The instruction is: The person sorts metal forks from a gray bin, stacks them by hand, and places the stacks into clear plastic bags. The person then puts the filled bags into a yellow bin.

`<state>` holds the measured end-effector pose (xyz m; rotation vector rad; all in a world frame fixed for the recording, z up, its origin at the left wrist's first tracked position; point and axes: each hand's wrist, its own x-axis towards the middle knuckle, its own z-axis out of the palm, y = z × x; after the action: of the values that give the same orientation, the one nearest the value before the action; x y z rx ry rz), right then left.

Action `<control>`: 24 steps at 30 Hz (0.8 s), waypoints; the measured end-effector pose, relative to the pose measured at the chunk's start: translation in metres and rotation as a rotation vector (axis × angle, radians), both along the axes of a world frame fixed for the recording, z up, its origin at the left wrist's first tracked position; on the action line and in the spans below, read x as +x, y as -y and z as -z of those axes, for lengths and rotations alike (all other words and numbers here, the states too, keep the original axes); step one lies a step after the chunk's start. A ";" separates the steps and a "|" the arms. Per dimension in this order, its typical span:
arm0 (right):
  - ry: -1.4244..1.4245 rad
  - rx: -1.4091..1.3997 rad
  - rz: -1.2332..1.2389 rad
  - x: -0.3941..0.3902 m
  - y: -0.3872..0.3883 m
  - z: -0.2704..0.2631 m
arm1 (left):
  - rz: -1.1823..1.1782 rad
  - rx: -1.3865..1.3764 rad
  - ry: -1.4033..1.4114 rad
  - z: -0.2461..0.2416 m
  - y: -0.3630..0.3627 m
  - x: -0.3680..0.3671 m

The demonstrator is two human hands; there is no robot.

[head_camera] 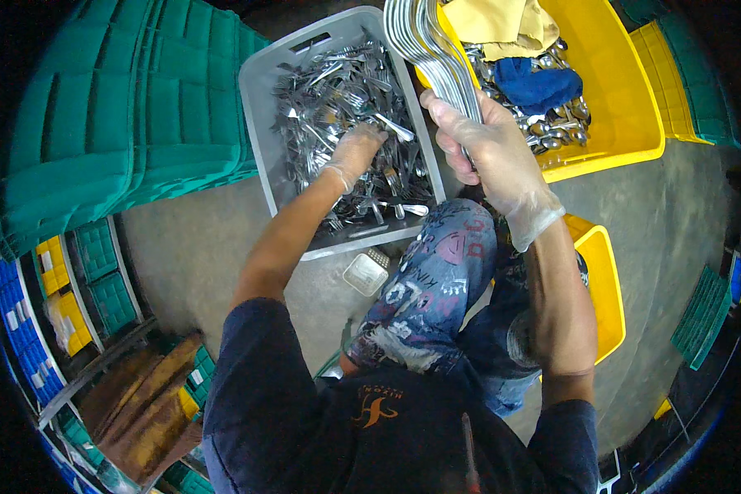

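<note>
My right hand (497,145), in a clear plastic glove, is wrapped around a nested stack of steel cutlery (451,80). The stack's far end reaches the top edge of the view, and its heads cannot be made out. Below it and to the left, a grey plastic crate (260,133) holds a jumbled heap of metal forks (346,92). My left hand (357,151), gloved too, reaches down into this heap. Its fingertips are partly hidden among the forks, close to a shiny handle (396,128); whether they grip anything is unclear.
A yellow bin (623,92) at upper right holds spoons (556,133), a blue cloth (537,86) and a pale yellow cloth (494,25). Stacked green crates (129,105) stand at left. A small white basket (366,275) and another yellow bin (602,290) flank my legs.
</note>
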<state>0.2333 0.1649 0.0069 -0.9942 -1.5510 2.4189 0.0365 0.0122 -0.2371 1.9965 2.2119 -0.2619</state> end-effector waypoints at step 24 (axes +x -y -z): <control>-0.029 0.049 -0.060 0.006 0.004 0.004 | -0.419 0.181 -0.123 0.045 -0.010 -0.080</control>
<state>0.2395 0.1606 0.0027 -0.9132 -1.6451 2.4108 -0.0431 0.0222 -0.2824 1.5699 2.7493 -0.1382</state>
